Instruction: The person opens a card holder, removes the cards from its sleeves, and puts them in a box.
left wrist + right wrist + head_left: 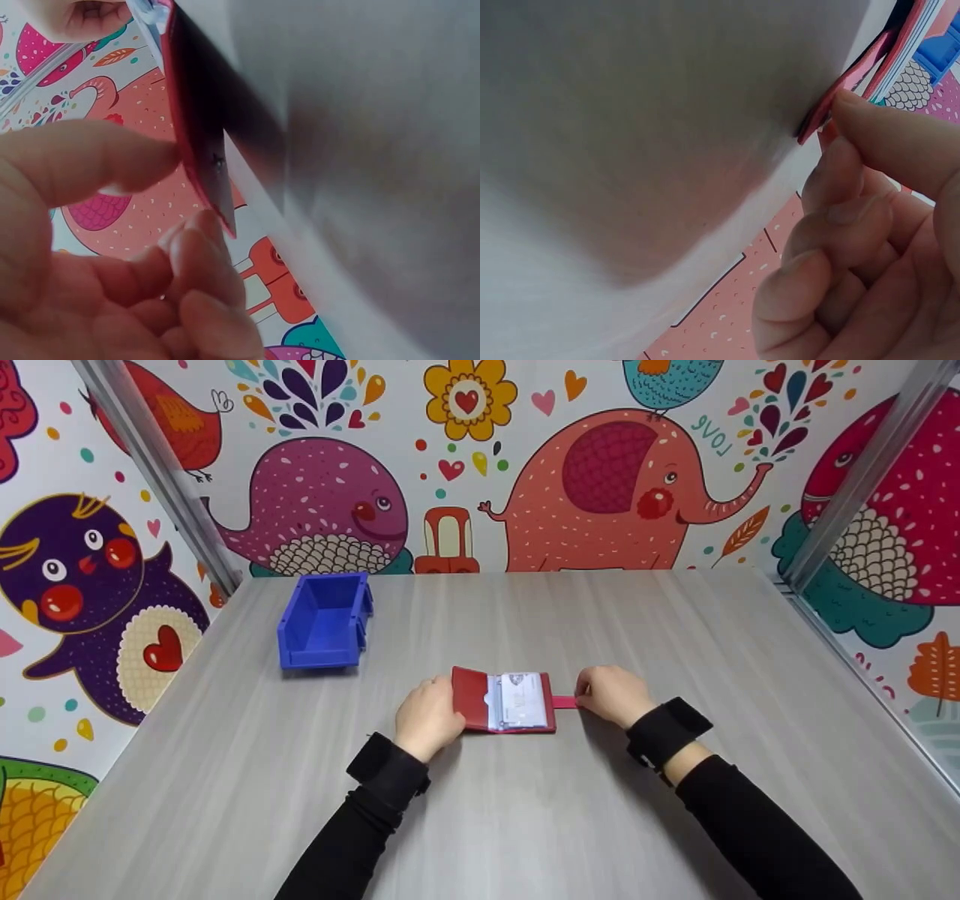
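Note:
A red card holder (470, 701) lies spread on the table, its clear sleeves showing a white card (523, 700) on the right side. My left hand (427, 718) grips the left cover at its outer edge; in the left wrist view the thumb (112, 159) presses one face and the curled fingers (202, 277) sit at the cover's edge. From the holder's right side a pinkish-red strap (564, 702) sticks out. The right hand (616, 694) pinches the strap's end between thumb and index finger, its other fingers curled, as the right wrist view shows.
A blue plastic bin (322, 622) stands at the back left of the grey wood-look table (480, 825). Walls (600, 495) with cartoon animals enclose the back and sides, joined by metal corner posts (161, 472).

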Tool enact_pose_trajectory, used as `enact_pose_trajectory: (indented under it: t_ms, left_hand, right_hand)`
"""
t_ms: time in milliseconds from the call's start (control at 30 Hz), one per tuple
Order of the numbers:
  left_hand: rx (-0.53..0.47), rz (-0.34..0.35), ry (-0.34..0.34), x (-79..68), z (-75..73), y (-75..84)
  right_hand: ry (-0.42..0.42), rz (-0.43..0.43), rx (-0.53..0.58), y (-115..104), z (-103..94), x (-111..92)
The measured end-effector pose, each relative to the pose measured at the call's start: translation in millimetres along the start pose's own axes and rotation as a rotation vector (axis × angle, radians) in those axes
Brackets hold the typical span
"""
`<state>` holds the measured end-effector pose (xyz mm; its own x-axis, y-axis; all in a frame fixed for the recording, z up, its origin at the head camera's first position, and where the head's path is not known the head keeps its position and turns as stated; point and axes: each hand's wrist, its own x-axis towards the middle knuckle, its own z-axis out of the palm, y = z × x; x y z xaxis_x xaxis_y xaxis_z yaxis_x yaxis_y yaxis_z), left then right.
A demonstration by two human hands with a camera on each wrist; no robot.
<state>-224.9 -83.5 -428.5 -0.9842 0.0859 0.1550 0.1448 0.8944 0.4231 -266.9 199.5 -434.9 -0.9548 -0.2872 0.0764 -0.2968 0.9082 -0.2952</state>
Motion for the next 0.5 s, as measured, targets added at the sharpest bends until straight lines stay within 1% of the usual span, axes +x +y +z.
enact_pose_trajectory:
  t_ms: [267,500]
  left_hand:
    - [0.028,0.006,-0.011,-0.2,2.2,-2.3]
    - [0.046,-0.014,-0.040,0.5,4.0,-2.4]
  right_hand:
    - [0.022,-0.036,-0.029,-3.0,0.9,-0.1]
    - [0.059,-0.068,-0.022,-10.0,-0.4,2.3]
